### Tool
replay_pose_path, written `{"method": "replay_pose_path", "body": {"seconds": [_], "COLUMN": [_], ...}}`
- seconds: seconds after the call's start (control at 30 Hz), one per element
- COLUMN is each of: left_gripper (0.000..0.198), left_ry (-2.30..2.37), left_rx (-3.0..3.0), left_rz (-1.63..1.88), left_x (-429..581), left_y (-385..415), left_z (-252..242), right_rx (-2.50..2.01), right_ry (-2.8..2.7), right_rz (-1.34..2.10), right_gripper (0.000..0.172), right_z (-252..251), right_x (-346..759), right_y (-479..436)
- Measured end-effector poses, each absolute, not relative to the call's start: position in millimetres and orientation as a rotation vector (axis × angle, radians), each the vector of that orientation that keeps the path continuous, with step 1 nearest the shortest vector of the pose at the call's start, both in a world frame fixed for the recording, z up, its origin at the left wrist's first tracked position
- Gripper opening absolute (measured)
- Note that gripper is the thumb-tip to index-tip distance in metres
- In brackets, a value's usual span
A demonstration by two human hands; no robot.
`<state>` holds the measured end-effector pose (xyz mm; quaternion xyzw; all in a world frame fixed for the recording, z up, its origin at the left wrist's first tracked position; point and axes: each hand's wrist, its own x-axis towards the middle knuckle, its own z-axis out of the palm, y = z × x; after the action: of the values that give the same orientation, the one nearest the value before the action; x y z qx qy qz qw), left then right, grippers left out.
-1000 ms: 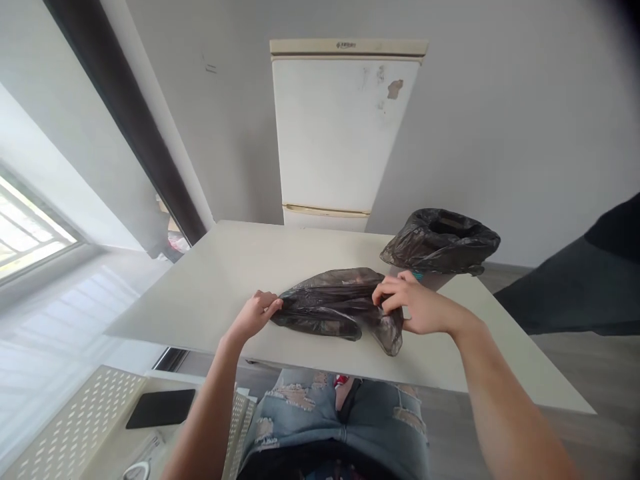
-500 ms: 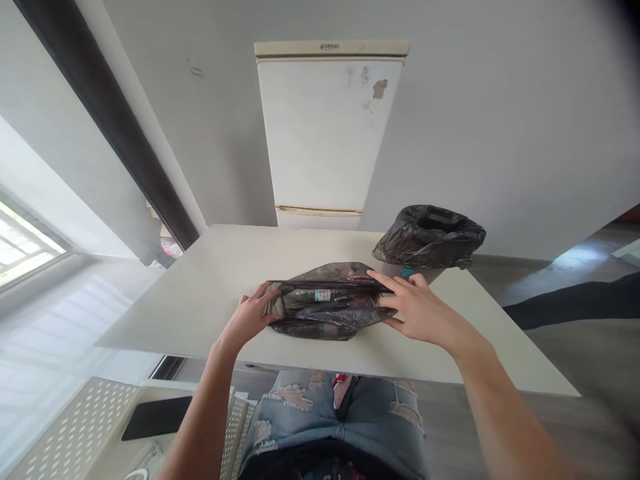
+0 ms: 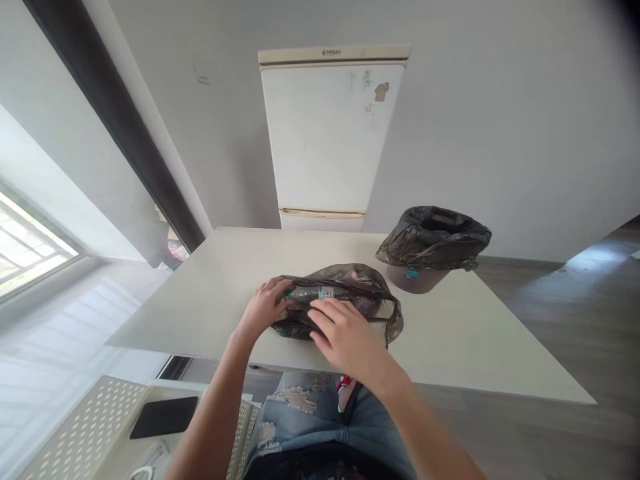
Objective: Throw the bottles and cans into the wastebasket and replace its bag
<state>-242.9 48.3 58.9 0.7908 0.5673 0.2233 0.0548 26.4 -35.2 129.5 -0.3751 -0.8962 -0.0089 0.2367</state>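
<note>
A thin black plastic bag (image 3: 373, 277) lies on the table in front of me with its mouth toward me. Inside it shows a clear plastic bottle (image 3: 305, 294) with a white and green label, among other contents I cannot make out. My left hand (image 3: 264, 308) is closed on the bag's left end, thumb and fingers at the edge of the mouth. Over the front of the bag is my right hand (image 3: 350, 339), its fingers apart and reaching across the front rim. A loop of the bag, like a handle, stands out at the right end.
A bin (image 3: 417, 280) lined with a black bag stands at the table's back right. The white table (image 3: 170, 313) has a fridge (image 3: 330, 140) behind it. At lower left, a dark flat object (image 3: 164, 417) lies on a pale perforated surface (image 3: 75, 427).
My right hand has let go of the bag's right end and moved left to its front. The loop at the right now hangs free. My left hand stays at the left end.
</note>
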Motion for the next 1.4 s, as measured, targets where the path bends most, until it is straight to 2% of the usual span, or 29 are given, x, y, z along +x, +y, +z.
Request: {"method": "replay_pose_path", "body": {"seconds": [0.1, 0.23, 0.37, 0.57, 0.63, 0.7, 0.83, 0.93, 1.03, 1.07, 1.23, 1.3, 1.4], "left_gripper": [0.052, 0.041, 0.035, 0.043, 0.039, 0.034, 0.034, 0.037, 0.037, 0.038, 0.037, 0.035, 0.029], "left_ry": [1.770, 1.889, 1.996, 1.970, 1.848, 1.710, 1.705, 1.744, 1.719, 1.699, 1.715, 1.679, 1.537], "left_rx": [2.302, 2.188, 2.114, 2.186, 2.264, 2.339, 2.367, 2.346, 2.330, 2.321, 2.263, 2.241, 2.168], "left_rz": [0.584, 0.583, 0.637, 0.835, 0.965, 0.990, 0.710, 0.602, 0.616, 0.620, 0.591, 0.689, 0.963], "left_x": [-245.2, -248.2, -246.7, -241.7, -237.7, -233.7, -231.8, -234.1, -234.9, -234.8, -235.9, -236.3, -232.2], "left_y": [60.7, 68.9, 74.5, 58.3, 47.7, 41.1, 43.9, 50.3, 52.9, 52.9, 49.5, 46.5, 41.4], "left_z": [51.9, 39.5, 28.6, 38.3, 45.5, 49.8, 46.3, 41.1, 39.4, 39.4, 42.4, 47.6, 61.5], "right_rx": [-1.189, -1.188, -0.981, -0.846, -0.847, -0.885, -1.034, -1.295, -1.345, -1.310, -1.295, -1.317, -1.347], "right_ry": [-2.674, -2.787, -2.777, -2.884, -2.916, -2.944, -2.942, -2.716, -2.589, -2.614, -2.734, -2.718, -2.694], "right_rz": [0.008, 0.111, 0.307, 0.435, 0.494, 0.566, 0.693, 0.542, 0.226, 0.172, 0.189, 0.195, 0.198], "right_gripper": [0.023, 0.034, 0.022, 0.020, 0.021, 0.024, 0.041, 0.044, 0.020, 0.017, 0.059, 0.067, 0.071], "right_z": [112.1, 105.8, 117.5, 120.3, 114.1, 106.2, 97.1, 101.9, 106.4, 105.5, 85.1, 76.1, 68.2], "right_x": [10.3, 18.2, 24.2, 20.4, 17.9, 15.4, 13.5, 14.4, 14.1, 13.6, 13.6, 16.5, 21.5], "right_y": [-17.8, -7.1, -22.2, -37.7, -37.0, -36.1, -36.1, -34.0, -25.9, -22.2, -5.5, -1.8, 1.0]}}
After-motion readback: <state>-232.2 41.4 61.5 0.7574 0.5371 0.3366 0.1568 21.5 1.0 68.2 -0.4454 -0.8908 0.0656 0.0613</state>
